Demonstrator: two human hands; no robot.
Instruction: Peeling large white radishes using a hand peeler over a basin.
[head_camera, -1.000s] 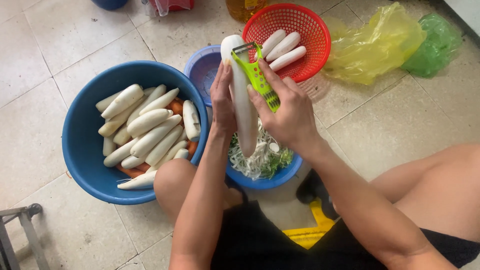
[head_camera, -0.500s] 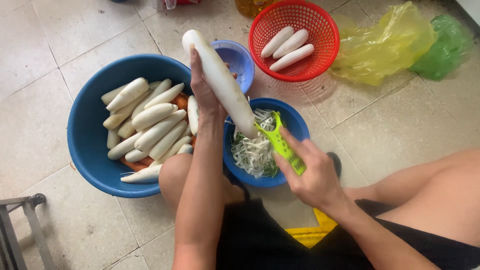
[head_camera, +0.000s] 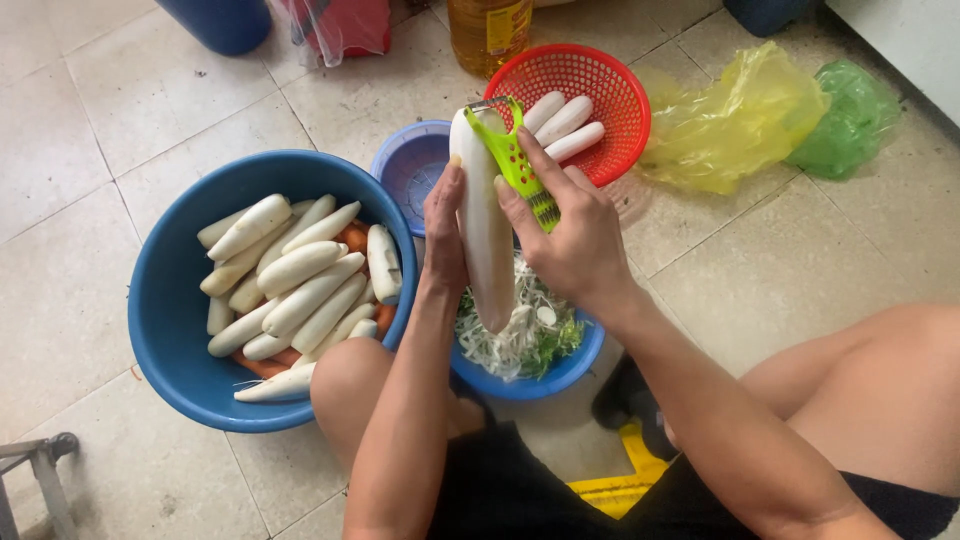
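Observation:
My left hand grips a long white radish, held nearly upright over a small blue bowl of white and green shreds. My right hand holds a lime-green peeler with its blade at the radish's top end. A large blue basin at my left holds several peeled white radishes with orange carrots underneath. A red mesh basket behind holds three white radish pieces.
A small purple-blue basket stands between basin and red basket. Yellow and green plastic bags lie at the right on the tiled floor. A bottle, red bag and blue bucket stand at the back. My knees flank the bowl.
The right hand has moved the peeler from the radish's lower end, over the bowl, back up to its top. The left hand has tilted the radish more upright.

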